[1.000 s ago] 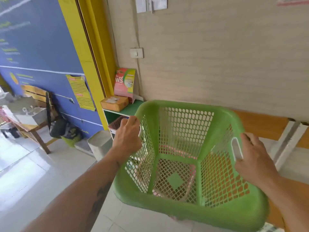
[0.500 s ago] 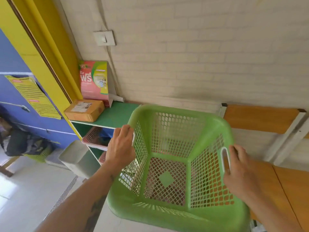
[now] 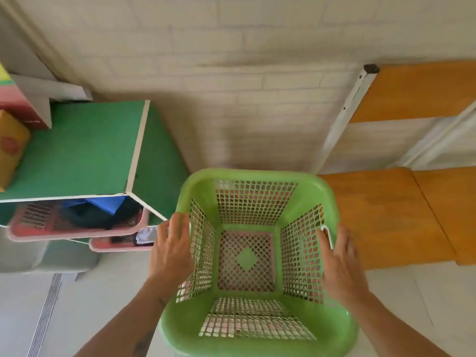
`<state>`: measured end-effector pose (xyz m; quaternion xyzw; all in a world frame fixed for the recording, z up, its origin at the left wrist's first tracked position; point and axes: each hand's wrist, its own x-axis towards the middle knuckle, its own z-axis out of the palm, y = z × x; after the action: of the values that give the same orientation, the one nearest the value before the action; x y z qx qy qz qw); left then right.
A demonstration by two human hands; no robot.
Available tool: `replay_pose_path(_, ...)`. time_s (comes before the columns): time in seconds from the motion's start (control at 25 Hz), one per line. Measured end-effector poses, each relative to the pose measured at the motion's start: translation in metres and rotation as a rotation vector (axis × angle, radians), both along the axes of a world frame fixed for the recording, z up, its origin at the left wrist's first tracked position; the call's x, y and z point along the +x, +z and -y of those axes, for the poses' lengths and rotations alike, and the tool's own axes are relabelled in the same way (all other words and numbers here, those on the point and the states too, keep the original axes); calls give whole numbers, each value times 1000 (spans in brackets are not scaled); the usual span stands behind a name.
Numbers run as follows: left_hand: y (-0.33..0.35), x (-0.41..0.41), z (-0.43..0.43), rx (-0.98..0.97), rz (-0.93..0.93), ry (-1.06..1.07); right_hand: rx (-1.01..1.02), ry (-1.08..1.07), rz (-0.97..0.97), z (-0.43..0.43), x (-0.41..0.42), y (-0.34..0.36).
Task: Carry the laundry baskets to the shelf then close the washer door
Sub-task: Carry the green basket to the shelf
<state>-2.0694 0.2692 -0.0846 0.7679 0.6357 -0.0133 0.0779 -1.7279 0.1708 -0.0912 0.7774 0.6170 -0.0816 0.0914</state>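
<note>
Wooden bench [image 3: 386, 217] against a pale brick wall [image 3: 231, 73]; cardboard box [image 3: 10, 148] at far left.

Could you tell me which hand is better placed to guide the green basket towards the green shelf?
Left. The left hand grips the green basket on the side facing the green shelf.

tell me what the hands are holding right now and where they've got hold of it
The green laundry basket, gripped by its two side handles: the left hand on the left rim handle, the right hand on the right one. The basket is empty.
</note>
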Motion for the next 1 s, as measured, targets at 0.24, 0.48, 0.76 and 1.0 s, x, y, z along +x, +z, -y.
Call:
replay_pose_path(0.24,-72,-2,-18,-101,-70,-10,-102,15,91,-21,-6,-74)
replay_pose_path(0.48,-100,13,-22,-200,-139,29,-236,0,36,-24,2,-97)
replay_pose_path(0.76,-34,49,-26,-323,129,106,-107,-70,-281,-17,13,-25)
replay_pose_path(1.0,65,138,4,-302,367,-149,78,-153,-391,33,53,74)
